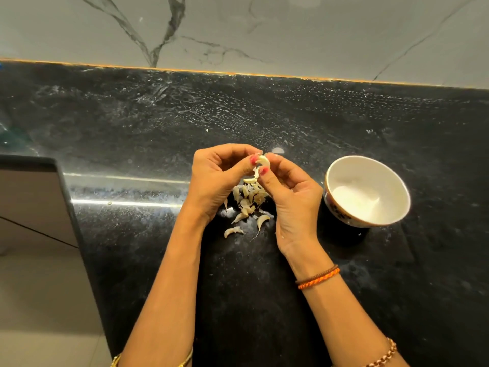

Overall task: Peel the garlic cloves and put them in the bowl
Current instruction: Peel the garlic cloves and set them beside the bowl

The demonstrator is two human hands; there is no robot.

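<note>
My left hand (215, 178) and my right hand (292, 197) meet above the black counter, both pinching one pale garlic clove (263, 160) between thumbs and fingertips. A strip of skin hangs down from the clove. Under the hands lies a small heap of garlic cloves and skins (248, 198), with loose cloves (262, 221) nearer me. The white bowl (341, 165) stands to the right of my right hand. Its inside looks white; I cannot tell whether cloves lie in it.
The black stone counter (132, 128) runs back to a grey marble wall (238, 30). The counter's left edge drops off beside a brown cabinet front (34, 202) and pale floor. Bracelets sit on both wrists.
</note>
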